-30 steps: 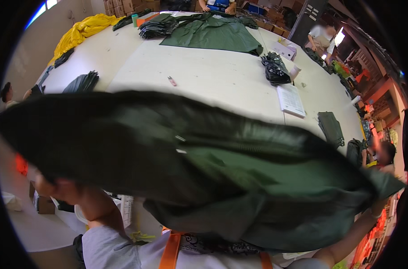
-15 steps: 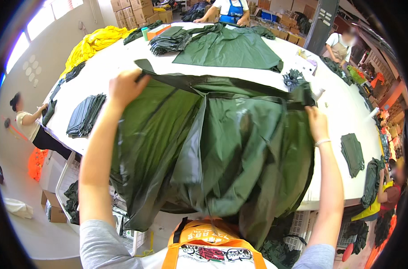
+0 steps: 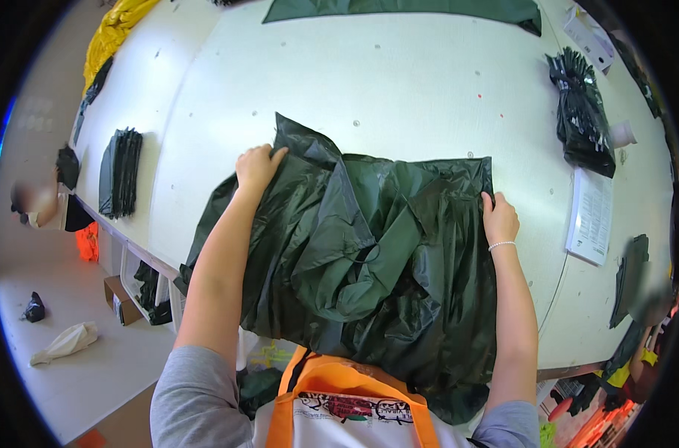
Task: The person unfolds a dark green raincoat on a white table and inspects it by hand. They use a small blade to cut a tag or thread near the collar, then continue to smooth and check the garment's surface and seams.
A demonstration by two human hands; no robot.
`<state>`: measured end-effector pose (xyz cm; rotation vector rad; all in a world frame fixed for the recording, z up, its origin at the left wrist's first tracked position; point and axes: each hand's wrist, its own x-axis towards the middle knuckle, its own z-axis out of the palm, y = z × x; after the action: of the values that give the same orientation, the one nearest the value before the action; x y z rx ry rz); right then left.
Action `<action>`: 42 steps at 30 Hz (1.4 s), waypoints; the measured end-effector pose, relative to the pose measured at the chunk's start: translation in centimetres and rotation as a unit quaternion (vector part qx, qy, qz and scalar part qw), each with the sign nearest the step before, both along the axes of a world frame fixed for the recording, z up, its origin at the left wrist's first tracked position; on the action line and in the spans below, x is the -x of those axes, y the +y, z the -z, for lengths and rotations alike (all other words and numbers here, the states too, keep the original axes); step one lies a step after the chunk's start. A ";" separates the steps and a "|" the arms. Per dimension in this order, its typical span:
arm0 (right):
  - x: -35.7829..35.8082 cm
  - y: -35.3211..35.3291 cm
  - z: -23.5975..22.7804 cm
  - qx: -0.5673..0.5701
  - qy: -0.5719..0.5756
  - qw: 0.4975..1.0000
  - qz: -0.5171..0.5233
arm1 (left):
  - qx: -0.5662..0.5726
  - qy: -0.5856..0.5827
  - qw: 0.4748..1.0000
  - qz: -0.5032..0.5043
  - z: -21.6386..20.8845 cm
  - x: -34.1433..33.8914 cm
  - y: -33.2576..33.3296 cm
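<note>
A dark green raincoat (image 3: 369,246) of thin shiny fabric lies bunched and creased at the table's near edge, its lower part hanging over toward my apron. My left hand (image 3: 257,166) grips its upper left part, where a pointed flap stands up beyond my fingers. At the upper right edge, my right hand (image 3: 500,218), with a bracelet on the wrist, pinches the fabric. Between my hands the middle of the raincoat forms loose rounded folds with a small dark loop on them.
On the white table (image 3: 429,89) lie a stack of folded dark garments (image 3: 120,173) at left, a black bundle (image 3: 582,112) and a white booklet (image 3: 591,216) at right. A spread green sheet (image 3: 406,7) is at the far edge. People stand at both sides.
The raincoat has come down from being held up and spread, and now rests on the near table edge. Both hands are lower, and the view has tilted down.
</note>
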<state>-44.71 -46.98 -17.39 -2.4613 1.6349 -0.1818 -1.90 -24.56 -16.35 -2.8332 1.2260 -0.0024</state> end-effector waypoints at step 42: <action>-13.5 17.5 -1.0 -0.484 0.007 0.772 -0.413 | 0.242 0.869 0.405 0.150 -13.3 21.3 12.5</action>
<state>-31.21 -29.52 -16.36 -1.9974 0.2732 0.6369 -23.15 -12.06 -3.03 -1.6583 1.6728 3.6214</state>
